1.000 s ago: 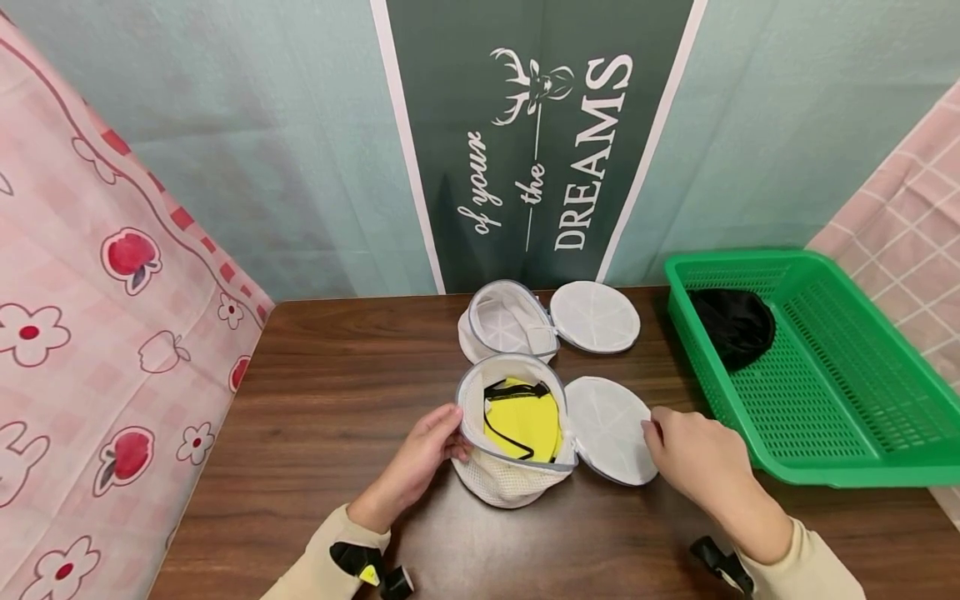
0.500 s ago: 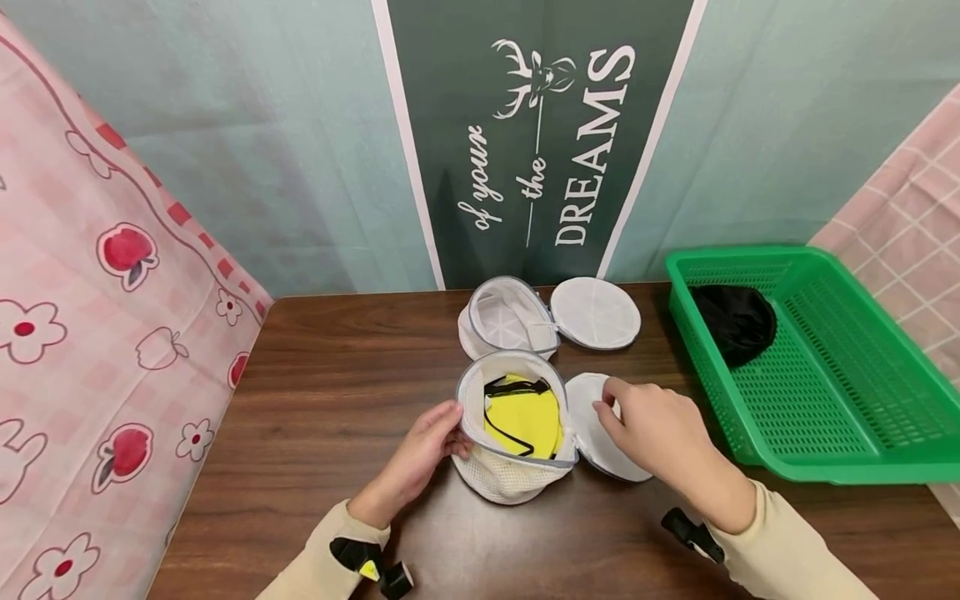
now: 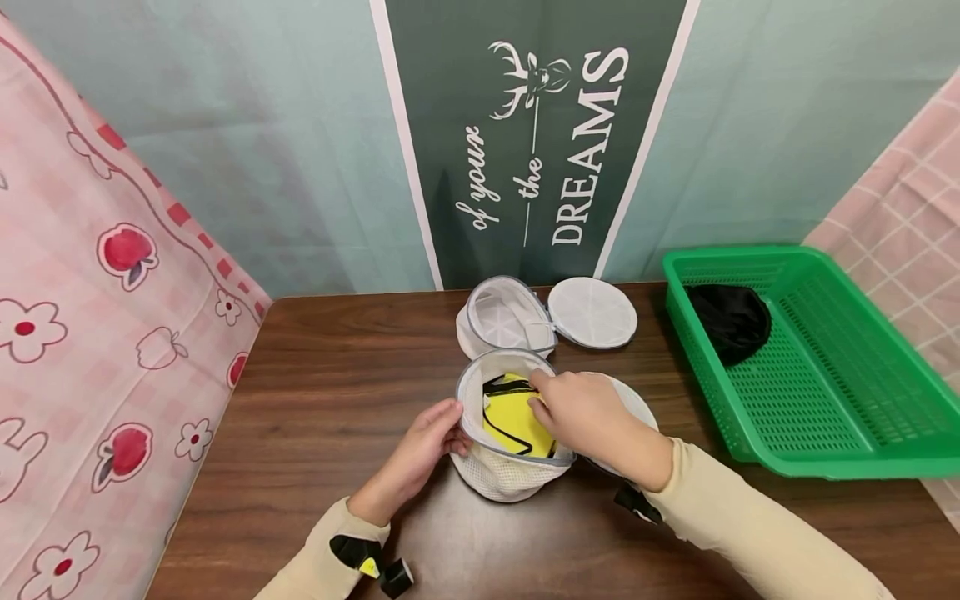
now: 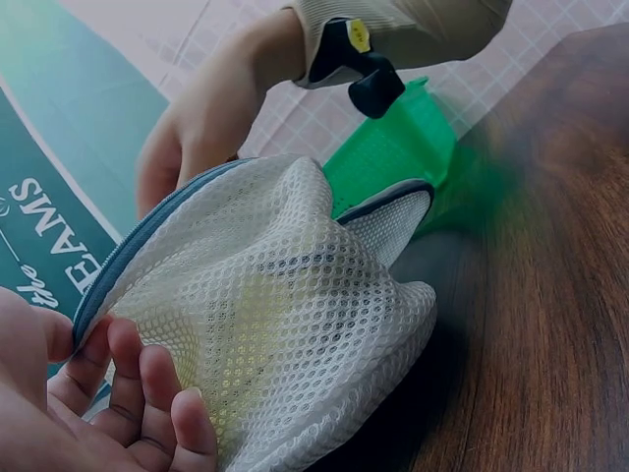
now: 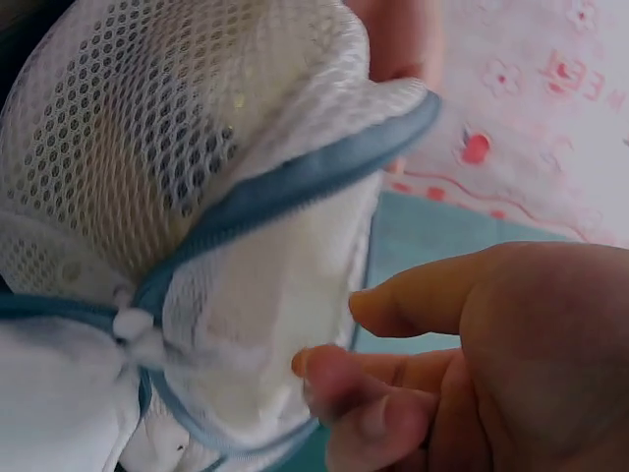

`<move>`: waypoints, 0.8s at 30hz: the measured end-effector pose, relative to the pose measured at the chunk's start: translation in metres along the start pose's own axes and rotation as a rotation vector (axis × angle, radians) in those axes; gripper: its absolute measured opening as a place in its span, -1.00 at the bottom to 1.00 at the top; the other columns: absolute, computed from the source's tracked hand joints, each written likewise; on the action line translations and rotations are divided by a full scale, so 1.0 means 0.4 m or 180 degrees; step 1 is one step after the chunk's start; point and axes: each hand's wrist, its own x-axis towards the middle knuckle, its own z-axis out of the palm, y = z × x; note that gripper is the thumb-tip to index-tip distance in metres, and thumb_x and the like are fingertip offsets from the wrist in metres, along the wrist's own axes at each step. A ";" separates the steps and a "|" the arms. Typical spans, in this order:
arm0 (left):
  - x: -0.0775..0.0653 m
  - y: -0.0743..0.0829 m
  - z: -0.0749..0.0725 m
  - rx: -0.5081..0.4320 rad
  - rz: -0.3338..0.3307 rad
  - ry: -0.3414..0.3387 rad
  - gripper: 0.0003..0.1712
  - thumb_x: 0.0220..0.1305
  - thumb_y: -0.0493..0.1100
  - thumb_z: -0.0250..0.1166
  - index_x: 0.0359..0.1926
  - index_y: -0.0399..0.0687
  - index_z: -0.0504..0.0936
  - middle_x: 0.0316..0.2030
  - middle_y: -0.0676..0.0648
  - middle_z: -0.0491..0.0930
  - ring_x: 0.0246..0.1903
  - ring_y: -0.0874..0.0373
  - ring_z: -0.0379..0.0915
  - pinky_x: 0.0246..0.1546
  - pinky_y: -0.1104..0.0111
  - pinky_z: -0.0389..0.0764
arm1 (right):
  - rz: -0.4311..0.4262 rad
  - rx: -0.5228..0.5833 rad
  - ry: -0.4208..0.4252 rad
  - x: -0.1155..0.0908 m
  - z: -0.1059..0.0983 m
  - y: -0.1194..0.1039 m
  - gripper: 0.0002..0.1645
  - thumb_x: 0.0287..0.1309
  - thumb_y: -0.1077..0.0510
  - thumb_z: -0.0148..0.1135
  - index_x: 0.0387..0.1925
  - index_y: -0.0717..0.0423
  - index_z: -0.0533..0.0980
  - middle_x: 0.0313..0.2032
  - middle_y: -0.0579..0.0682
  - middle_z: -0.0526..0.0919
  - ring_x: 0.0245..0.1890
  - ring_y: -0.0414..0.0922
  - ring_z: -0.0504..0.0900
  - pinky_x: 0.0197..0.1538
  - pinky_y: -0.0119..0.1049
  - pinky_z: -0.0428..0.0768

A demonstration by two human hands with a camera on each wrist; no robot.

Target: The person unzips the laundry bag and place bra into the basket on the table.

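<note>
A white mesh laundry bag (image 3: pixel 506 479) with a blue-grey zipped rim stands unzipped on the table. Inside lies a yellow cloth item (image 3: pixel 513 421) with black cord or straps. My left hand (image 3: pixel 427 446) pinches the bag's left rim between thumb and fingers, seen close up in the left wrist view. Over the right side of the mouth is my right hand (image 3: pixel 588 417), its fingertips overlapping the yellow item. In the right wrist view, thumb and forefinger stand apart with nothing between them. Partly hidden under the right forearm, the round lid (image 3: pixel 637 407) lies folded out.
Behind it sits a second white mesh bag (image 3: pixel 470 337), unzipped, its lid (image 3: pixel 592 312) laid out to the right. A green plastic basket (image 3: pixel 701 383) stands at the right with a black cloth item (image 3: pixel 729 323) inside. A curtain backs the wooden table (image 3: pixel 337 358).
My right hand has moved left from the lid's outer edge, across the lid, to the bag's mouth. The left hand keeps its hold on the rim.
</note>
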 end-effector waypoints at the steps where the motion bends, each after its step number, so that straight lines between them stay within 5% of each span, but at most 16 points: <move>1: 0.000 0.000 0.000 -0.0002 -0.0002 -0.0003 -0.70 0.63 -0.15 -0.08 -0.27 -0.05 0.51 -0.44 0.02 0.53 -0.41 0.21 0.46 -0.31 0.44 0.55 | -0.0017 -0.0037 -0.0027 0.007 0.004 -0.006 -0.78 0.25 0.09 0.33 -0.35 0.13 0.49 -0.70 -0.04 0.43 -0.68 -0.01 0.49 -0.65 -0.08 0.45; 12: -0.002 -0.001 -0.006 0.0017 0.0017 -0.0095 -0.72 0.62 -0.17 -0.09 -0.24 -0.06 0.51 -0.43 0.03 0.53 -0.41 0.21 0.47 -0.30 0.44 0.55 | -0.0186 -0.0775 0.0399 0.071 0.043 -0.032 -0.58 0.09 0.14 0.39 -0.70 0.09 0.36 -0.72 -0.05 0.40 -0.75 -0.06 0.50 -0.73 -0.14 0.48; 18: -0.002 -0.001 -0.005 0.0009 0.0049 -0.0122 -0.72 0.62 -0.17 -0.09 -0.24 -0.04 0.51 -0.41 0.05 0.53 -0.38 0.21 0.46 -0.26 0.43 0.54 | -0.0124 -0.0951 -0.0155 0.102 0.052 -0.037 -0.45 0.21 0.05 0.33 -0.80 -0.01 0.31 -0.76 -0.09 0.38 -0.74 -0.15 0.42 -0.70 -0.17 0.49; 24: -0.003 -0.006 -0.002 0.0005 0.0038 -0.0101 -0.72 0.61 -0.18 -0.09 -0.23 -0.02 0.53 -0.36 0.10 0.53 -0.33 0.25 0.47 -0.14 0.39 0.53 | -0.0011 -0.1219 -0.0737 0.124 0.059 -0.042 -0.33 0.19 -0.29 0.36 -0.78 -0.01 0.35 -0.74 -0.09 0.39 -0.68 -0.14 0.49 -0.59 -0.17 0.57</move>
